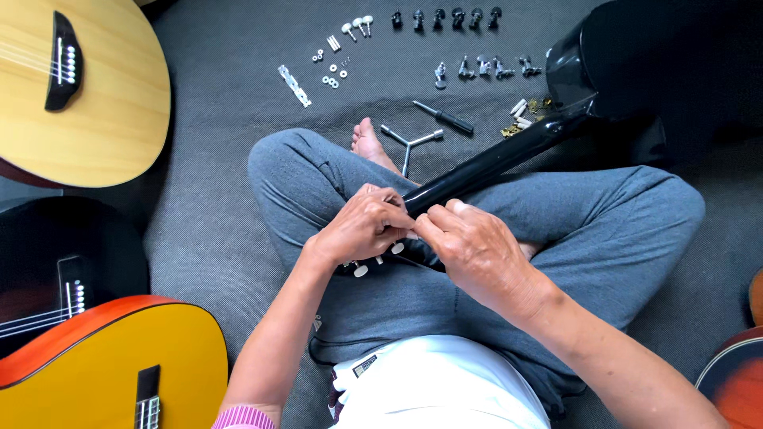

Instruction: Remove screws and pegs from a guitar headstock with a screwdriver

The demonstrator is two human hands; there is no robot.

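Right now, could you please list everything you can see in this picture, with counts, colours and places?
black guitar: one, glossy black, neck across the lap, body upper right
other guitars: natural wood upper left; dark sunburst left; orange-yellow lower left; reddish edge lower right
black tuning pegs: six, top row
silver tuning machines: about five, second row
white-knobbed pegs: three, top centre
washers and small parts: silver, left of centre
screwdriver: one, black handle
three-armed wrench: one, silver, by the foot
carpet: grey
trousers: grey
left hand; right hand: both on the headstock
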